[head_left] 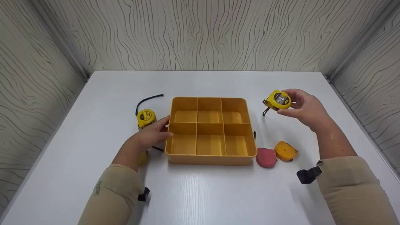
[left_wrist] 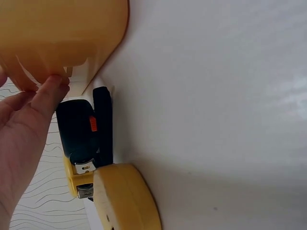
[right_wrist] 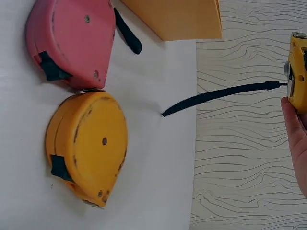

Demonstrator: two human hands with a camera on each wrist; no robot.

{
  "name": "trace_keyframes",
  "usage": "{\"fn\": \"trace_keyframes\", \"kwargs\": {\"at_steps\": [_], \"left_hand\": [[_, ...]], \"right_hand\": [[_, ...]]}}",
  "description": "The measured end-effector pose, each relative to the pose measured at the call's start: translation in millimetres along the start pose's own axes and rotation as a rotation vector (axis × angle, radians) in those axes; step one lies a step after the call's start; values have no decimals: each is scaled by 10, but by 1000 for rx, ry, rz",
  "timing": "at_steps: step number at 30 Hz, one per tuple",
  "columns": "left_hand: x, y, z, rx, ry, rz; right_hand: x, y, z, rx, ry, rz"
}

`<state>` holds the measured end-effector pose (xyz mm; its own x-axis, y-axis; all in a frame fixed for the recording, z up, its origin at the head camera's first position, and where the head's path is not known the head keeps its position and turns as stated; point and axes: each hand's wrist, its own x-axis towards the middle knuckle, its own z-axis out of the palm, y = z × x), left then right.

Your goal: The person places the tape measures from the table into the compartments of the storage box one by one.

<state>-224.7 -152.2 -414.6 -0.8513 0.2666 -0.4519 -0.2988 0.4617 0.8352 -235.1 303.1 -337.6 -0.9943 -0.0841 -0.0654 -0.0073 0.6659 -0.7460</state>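
White table (head_left: 193, 193), two hands (head_left: 150, 135) (head_left: 304, 109), left gripping one box (head_left: 211, 160), right pinching one of five tape measures (head_left: 280, 100)

– Where's the box (head_left: 211, 160) on the table (head_left: 193, 193)?
– Middle, left hand (head_left: 152, 133) at its left side.
– Left of it?
– A far tape measure (head_left: 146, 117) and a near tape measure (head_left: 143, 158).
– Right?
– By the near corner, an inner tape measure (head_left: 266, 157), then an outer tape measure (head_left: 285, 151); farther off, a raised tape measure (head_left: 279, 100) in the right hand (head_left: 304, 109).
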Motion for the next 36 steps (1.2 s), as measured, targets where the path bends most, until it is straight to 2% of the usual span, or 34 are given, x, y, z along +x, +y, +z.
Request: {"fn": "trace_keyframes", "kwargs": {"at_steps": [9, 18, 28, 36], "left_hand": [[8, -9, -3, 5, 1, -2], [24, -15, 0, -7, 0, 0], [31, -24, 3, -15, 13, -37], [16, -5, 5, -14, 18, -52]], "right_hand": [[-49, -298, -44, -24, 20, -111], [-62, -558, -96, -1, 55, -237], [-22, -802, -94, -11, 33, -280], [72, -868, 12, -59, -44, -262]]}}
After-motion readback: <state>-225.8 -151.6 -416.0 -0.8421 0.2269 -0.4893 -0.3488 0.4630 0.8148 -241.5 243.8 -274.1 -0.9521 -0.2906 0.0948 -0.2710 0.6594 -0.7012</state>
